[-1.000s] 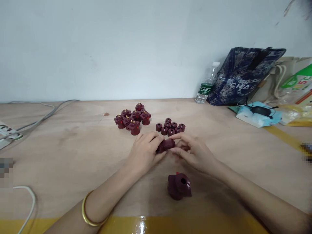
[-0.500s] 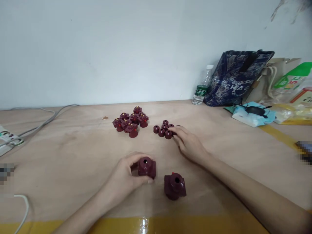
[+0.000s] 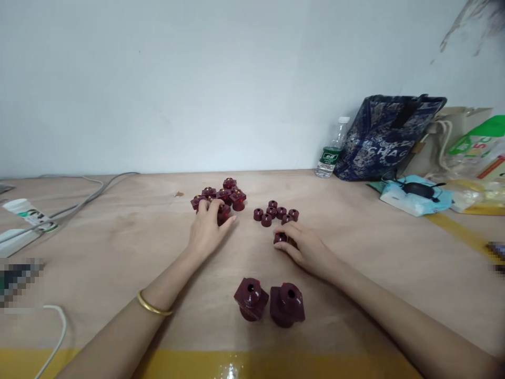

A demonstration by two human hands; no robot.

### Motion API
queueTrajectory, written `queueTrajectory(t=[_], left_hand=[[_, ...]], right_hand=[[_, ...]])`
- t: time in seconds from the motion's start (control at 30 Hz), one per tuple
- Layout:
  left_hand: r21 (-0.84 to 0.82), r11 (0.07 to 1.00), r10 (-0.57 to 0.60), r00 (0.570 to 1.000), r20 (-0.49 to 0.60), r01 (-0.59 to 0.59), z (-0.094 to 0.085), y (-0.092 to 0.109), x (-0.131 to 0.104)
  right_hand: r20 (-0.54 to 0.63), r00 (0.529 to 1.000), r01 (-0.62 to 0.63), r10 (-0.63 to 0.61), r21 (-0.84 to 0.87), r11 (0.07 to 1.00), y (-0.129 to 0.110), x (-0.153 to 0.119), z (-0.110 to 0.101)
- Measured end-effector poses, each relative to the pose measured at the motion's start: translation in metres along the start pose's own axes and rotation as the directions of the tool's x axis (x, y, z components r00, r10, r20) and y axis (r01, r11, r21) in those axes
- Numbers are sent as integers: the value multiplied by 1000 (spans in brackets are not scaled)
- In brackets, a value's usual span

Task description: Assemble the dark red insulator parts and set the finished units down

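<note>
My left hand reaches over the front of a cluster of maroon plastic bases with square tops and brass-coloured centres. Its fingers touch the nearest base, while the thumb is spread away to the right; part of that base is hidden. Between thumb and fingers, my right hand pinches a small round maroon cap with a hole in its top. Behind it sit several similar caps. Closer to me, two larger maroon pieces stand side by side, a left one and a right one, each with a holed, domed top.
A water bottle and a dark patterned bag lean by the wall. Tissues in a blue pack lie at right. Cables and a white tube lie at left. Yellow tape runs along the front edge.
My left hand has left its maroon piece beside the other one and moved forward to the cluster of bases. My right hand has drawn a cap towards me, away from the group.
</note>
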State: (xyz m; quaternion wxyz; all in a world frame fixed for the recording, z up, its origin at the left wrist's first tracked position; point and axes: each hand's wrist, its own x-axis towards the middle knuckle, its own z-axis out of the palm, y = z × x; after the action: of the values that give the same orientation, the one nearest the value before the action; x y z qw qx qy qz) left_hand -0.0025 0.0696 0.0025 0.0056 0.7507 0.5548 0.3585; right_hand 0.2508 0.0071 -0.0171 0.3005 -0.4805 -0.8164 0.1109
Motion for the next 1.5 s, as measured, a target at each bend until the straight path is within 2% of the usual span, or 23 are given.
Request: queueTrajectory(t=[0.07,0.13,0.23,0.3,0.5,0.6,0.67,0.8,0.93,1.03,1.23,1.37,1.5], left_hand=[[-45,997,65,998,10,-65,10,5,-7],[-163,976,159,986,58,-148,13,10,-16],[-327,909,330,927,180,-259,14,16,-26],[-365,883,394,889,234,-295,13,20,-27],[-284,907,374,906,199,-312,9,27,-18],[-212,882,467,844,264,-421,13,32,-12],[-146,874,486,813,322,-464,18,34,-10],[-43,914,393,859,328,-402,21,34,-13],[-309,912,349,905,245,-268,10,29,-23],[-431,878,312,931,190,-206,3,31,-27],[-426,857,393,902,177,-290,0,39,-28],[-337,859,454,878,150,-386,-4,40,-30],[-232,831,541,832,125,-506,-5,40,-30]], right_hand=[[-41,999,12,-8,88,996,-3,-2,-3],[-91,996,3,10,143,990,-5,-2,-5],[-99,993,-38,60,210,977,-7,-1,-6],[-86,992,-67,91,243,968,-7,0,-6],[-103,978,-147,179,262,954,-4,3,-5],[-93,969,-190,228,308,932,-2,4,-4],[-109,964,-192,242,340,920,0,3,-2],[-149,948,-184,282,468,865,0,1,0],[-172,942,-122,288,623,772,-8,1,-5],[-198,943,-77,267,650,756,-14,0,-8],[-198,957,-64,210,564,824,-17,-1,-9],[-142,940,-174,310,583,794,-20,-2,-8],[-72,903,-318,424,553,770,-21,-3,-6]])
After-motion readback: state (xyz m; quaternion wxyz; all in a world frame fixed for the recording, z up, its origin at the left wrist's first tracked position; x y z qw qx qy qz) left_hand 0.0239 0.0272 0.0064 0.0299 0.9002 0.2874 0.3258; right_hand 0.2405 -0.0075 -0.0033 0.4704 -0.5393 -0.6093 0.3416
